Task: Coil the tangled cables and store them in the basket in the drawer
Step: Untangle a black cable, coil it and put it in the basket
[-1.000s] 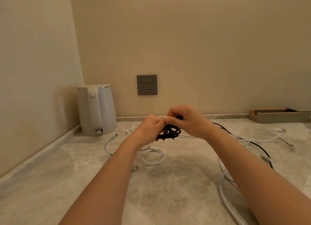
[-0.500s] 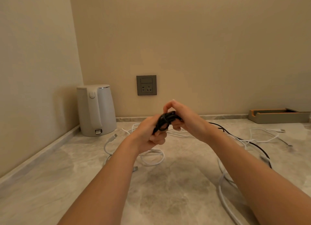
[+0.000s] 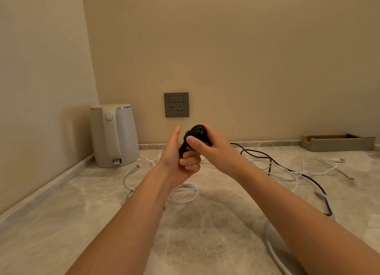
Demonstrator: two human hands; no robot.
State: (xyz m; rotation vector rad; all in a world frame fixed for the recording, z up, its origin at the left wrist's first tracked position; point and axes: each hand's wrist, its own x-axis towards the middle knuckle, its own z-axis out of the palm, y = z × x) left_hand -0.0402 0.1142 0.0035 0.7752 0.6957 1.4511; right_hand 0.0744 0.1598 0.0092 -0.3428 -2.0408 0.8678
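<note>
Black cable (image 3: 196, 133), bunched into a small coil, is held in the air just below a grey wall socket (image 3: 176, 104). The coil stands nearly upright, top leaning right. Its loose tail trails right of the socket across a beige marble counter (image 3: 92, 223) set in a corner of beige walls. The left hand (image 3: 178, 163) curls its fingers round the coil's lower end and the right hand (image 3: 211, 149) grips the top. White cables (image 3: 186, 192) sprawl below the socket. A white kettle (image 3: 115, 134) stands to its left.

no readable text (socket unmarked)
</note>
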